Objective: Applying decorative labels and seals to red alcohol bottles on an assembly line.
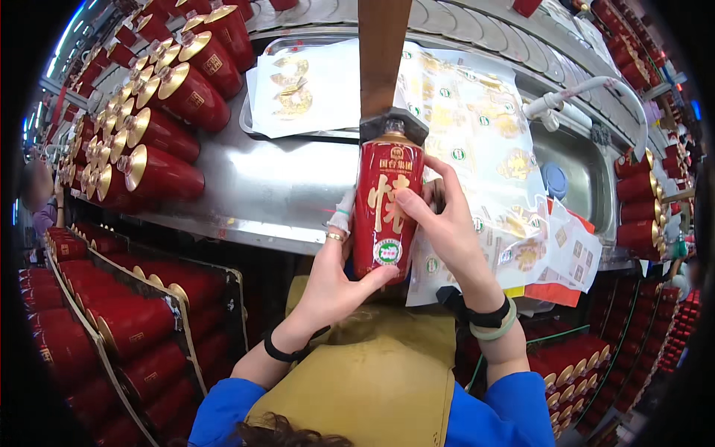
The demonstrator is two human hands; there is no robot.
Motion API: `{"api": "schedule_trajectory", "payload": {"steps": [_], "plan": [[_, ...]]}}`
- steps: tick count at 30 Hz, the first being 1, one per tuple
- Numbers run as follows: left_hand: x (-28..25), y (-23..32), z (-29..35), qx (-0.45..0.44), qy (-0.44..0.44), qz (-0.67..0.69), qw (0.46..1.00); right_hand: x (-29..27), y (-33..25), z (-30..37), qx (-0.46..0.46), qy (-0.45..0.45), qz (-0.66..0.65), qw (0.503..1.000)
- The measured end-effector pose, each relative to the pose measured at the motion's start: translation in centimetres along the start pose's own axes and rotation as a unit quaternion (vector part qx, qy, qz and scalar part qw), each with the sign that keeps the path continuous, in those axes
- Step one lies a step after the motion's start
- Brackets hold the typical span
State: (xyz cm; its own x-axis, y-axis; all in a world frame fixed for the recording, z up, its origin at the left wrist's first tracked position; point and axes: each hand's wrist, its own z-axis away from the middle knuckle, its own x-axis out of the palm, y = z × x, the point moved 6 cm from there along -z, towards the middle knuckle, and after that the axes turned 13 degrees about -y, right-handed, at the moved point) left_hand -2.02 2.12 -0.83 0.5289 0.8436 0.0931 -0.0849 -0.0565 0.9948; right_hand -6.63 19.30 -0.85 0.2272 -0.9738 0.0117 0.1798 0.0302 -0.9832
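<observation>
A glossy red bottle with gold lettering and a round green-and-white sticker is held between both hands. Its neck end rests against or in a dark angular holder at the near end of a brown post. My left hand grips the bottle's left side, thumb across its base end; a white cover wraps one finger. On the other side my right hand is closed round the bottle, thumb pressed on the gold lettering. The fingers behind the bottle are partly hidden.
Red bottles with gold necks crowd the steel bench at left. Transfer sheets with gold and green prints lie right of the post, and a white sheet lies left. Beyond is a sink with a white tap. Bottle crates flank me.
</observation>
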Motion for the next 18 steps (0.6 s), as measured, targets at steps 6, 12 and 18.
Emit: {"api": "schedule_trajectory", "payload": {"steps": [6, 12, 18], "plan": [[-0.1, -0.4, -0.3, -0.019, 0.001, 0.013, 1.0, -0.1, 0.1, -0.2, -0.006, 0.015, -0.007, 1.0], [-0.2, -0.3, -0.2, -0.005, -0.003, 0.006, 1.0, -1.7, -1.0, 0.2, -0.071, 0.028, 0.064, 0.995], [-0.1, -0.4, 0.2, -0.013, 0.007, -0.015, 1.0, 0.8, -8.2, 1.5, -0.307, -0.174, 0.411, 0.84]]}}
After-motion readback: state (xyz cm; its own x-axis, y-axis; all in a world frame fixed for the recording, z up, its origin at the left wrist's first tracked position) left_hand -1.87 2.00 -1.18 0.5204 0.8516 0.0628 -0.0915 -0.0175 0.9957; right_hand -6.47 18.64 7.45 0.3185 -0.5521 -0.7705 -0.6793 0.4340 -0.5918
